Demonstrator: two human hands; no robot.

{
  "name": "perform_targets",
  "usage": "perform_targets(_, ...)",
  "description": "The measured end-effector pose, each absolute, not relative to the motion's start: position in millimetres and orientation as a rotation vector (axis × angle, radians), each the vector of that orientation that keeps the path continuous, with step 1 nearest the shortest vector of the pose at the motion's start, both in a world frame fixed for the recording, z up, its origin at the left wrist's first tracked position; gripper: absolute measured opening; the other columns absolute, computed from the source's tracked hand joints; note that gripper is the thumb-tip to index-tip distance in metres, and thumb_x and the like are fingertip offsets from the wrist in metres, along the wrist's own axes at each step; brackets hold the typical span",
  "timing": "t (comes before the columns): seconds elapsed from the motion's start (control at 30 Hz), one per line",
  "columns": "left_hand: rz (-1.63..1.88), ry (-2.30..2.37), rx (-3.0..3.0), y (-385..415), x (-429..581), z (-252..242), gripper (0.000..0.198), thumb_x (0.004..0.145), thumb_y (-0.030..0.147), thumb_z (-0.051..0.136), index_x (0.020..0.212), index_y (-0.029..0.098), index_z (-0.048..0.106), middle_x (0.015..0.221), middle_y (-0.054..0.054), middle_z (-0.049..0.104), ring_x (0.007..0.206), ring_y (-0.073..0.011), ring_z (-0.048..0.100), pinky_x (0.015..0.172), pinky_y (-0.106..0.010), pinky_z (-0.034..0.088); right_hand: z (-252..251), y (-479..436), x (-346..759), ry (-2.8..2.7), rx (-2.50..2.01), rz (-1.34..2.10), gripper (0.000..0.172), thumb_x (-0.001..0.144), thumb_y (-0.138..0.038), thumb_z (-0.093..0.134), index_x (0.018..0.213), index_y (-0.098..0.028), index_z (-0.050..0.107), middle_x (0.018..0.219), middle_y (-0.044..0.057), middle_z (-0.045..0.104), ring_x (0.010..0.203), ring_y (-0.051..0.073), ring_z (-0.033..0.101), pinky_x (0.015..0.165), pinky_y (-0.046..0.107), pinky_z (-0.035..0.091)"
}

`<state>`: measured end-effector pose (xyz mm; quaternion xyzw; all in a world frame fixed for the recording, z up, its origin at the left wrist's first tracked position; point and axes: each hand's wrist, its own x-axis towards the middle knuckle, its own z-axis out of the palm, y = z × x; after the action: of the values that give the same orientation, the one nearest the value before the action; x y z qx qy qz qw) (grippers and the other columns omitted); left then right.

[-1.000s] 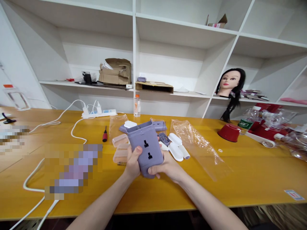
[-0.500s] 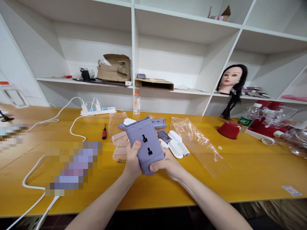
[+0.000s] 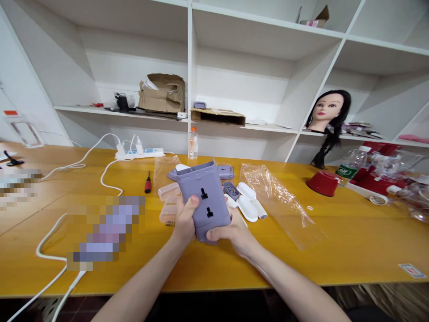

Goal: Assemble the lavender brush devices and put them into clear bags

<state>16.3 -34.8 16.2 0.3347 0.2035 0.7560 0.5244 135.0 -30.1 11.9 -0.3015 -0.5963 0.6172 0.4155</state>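
"The slotted purple housing [image 3: 213, 197] has tipped slightly more upright."
"How is it held?"
"The left hand [image 3: 185, 221] has fingers wrapped round its left side, the right hand [image 3: 236, 235] round its lower right, above the worktop [image 3: 291, 266]."
"Risk?"
"A loosened grip could drop it against the white shells [image 3: 247, 210]."

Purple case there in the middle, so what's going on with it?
A person is holding the purple case up over the table, open end upward. The left hand grips its left side, the right hand its lower right corner. White shells lie beyond the right hand, with a clear plastic bag further right. A screwdriver lies off to the left.
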Motion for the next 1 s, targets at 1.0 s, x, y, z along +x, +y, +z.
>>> perform_targets(1.0,1.547,0.645,0.761,-20,12,15,0.038,0.067,0.025,0.067,0.104,0.022,0.055,0.093,0.000,0.067,0.087,-0.0174,0.062,0.074,-0.029,0.049,23,-12,153,-1.606,-0.900,0.927,0.040,0.068,-0.025,0.058,0.105,-0.021,0.044,0.101,0.005,0.050,0.073,0.014,0.052,0.059,0.026,0.044)
